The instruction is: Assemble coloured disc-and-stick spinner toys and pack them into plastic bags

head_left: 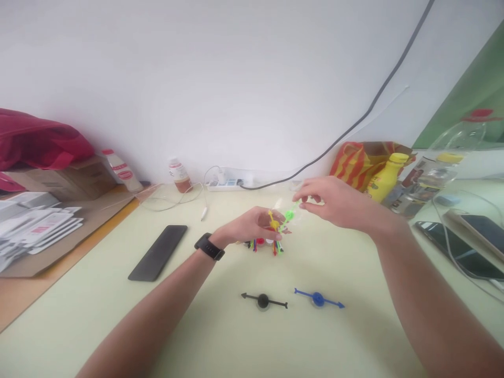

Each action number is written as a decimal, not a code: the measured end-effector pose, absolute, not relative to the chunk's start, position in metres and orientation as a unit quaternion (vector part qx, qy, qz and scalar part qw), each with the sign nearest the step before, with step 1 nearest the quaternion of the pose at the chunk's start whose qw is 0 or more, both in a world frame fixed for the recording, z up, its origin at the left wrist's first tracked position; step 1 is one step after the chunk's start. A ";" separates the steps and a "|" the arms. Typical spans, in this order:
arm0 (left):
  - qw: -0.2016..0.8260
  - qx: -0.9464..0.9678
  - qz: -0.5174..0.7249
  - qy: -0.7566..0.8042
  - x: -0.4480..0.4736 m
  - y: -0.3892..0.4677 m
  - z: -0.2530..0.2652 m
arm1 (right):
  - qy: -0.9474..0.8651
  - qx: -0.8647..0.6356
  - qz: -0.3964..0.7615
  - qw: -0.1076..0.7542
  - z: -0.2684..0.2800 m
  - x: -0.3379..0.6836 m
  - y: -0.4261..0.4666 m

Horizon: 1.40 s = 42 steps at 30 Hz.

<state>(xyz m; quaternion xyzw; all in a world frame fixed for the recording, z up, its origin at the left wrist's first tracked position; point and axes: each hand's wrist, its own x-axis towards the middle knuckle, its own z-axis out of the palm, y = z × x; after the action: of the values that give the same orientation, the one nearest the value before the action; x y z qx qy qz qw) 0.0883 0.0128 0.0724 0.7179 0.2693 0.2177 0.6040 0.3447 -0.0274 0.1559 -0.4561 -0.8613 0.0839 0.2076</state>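
Observation:
My left hand (254, 224), with a black watch on its wrist, is closed around a yellow arrow spinner (274, 221) that shows between its thumb and fingers. A bright green arrow spinner (290, 216) slants up from there to the pinched fingertips of my right hand (325, 199). Clear plastic, perhaps a bag, seems to show behind the spinners, but it is blurred. Under my left hand lie several more coloured arrow spinners (274, 249), partly hidden. Nearer to me, a black arrow spinner (263, 301) and a blue arrow spinner (318, 299) rest apart on the table.
A dark phone-like slab (158, 253) lies left of my watch. Along the wall stand a drink bottle (180, 176), a power strip (226, 181), a striped bag (350, 163) and a yellow bottle (388, 178). Boxes and white cards (43, 226) fill the left; phones (460, 247) lie right.

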 end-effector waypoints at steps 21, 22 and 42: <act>0.547 0.759 0.214 0.281 0.083 0.018 0.065 | -0.866 -0.440 0.196 0.131 0.156 0.358 -0.019; 0.544 0.761 0.212 0.283 0.083 0.018 0.066 | -0.867 -0.439 0.205 0.118 0.157 0.357 -0.021; 0.513 0.781 0.204 0.292 0.079 0.020 0.068 | -0.862 -0.443 0.160 0.186 0.171 0.372 -0.033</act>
<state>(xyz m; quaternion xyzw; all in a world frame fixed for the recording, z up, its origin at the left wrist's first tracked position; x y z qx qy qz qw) 0.0785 0.0196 0.0683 0.7808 0.2918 0.2042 0.5133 0.3718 -0.0327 0.1712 -0.4429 -0.8623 0.1599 0.1862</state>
